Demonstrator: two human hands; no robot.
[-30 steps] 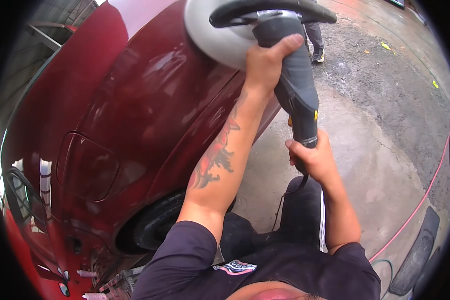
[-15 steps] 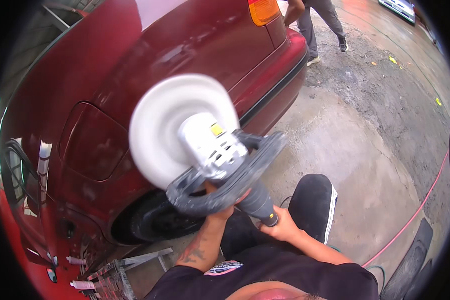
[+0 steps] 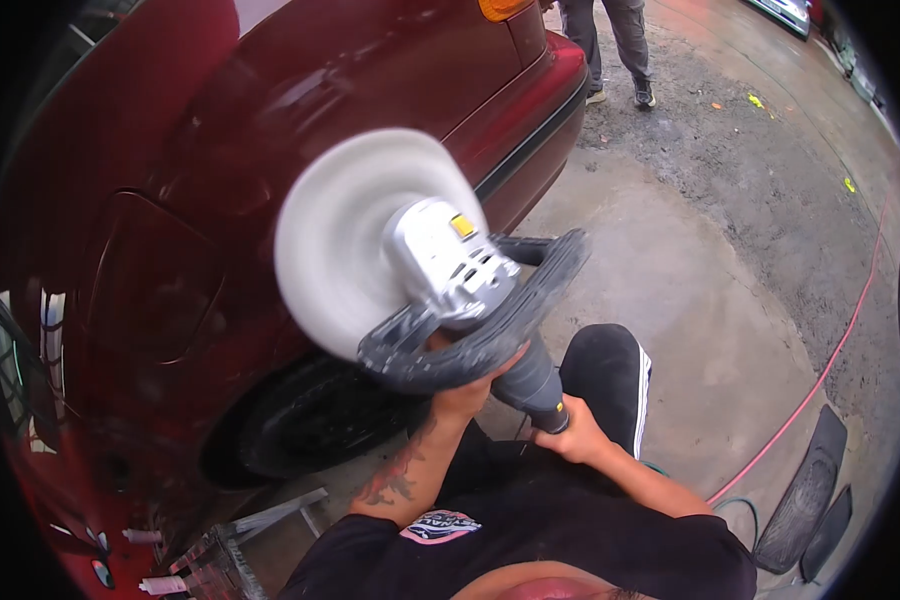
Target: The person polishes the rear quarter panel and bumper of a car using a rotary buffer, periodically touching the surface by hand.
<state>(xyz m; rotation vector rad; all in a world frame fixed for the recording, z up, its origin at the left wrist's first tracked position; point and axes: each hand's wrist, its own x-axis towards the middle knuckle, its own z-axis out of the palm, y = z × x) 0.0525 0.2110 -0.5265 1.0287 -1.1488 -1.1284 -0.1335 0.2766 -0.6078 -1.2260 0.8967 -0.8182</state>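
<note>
A polisher (image 3: pixel 450 265) with a silver head, black D-shaped handle and dark grey body is held in both hands. Its wide white pad (image 3: pixel 335 235) is smeared as if spinning, over the dark red car's rear side panel (image 3: pixel 240 150); whether it touches the paint I cannot tell. My left hand (image 3: pixel 465 397) grips the polisher just behind its head, partly hidden under the D-shaped handle. Closed around the rear end of the body is my right hand (image 3: pixel 574 434).
A rear wheel (image 3: pixel 310 430) sits below the panel. By my left elbow stands a worn metal stand (image 3: pixel 220 560) near pale bottles (image 3: pixel 162 584). A pink hose (image 3: pixel 820 375) crosses the concrete at right, near black mats (image 3: pixel 805 490). Another person's legs (image 3: pixel 625 45) stand beyond the bumper.
The polisher has moved slightly right and up in view, still in both hands. The car and floor have shifted left with the camera. The other person's legs are closer together.
</note>
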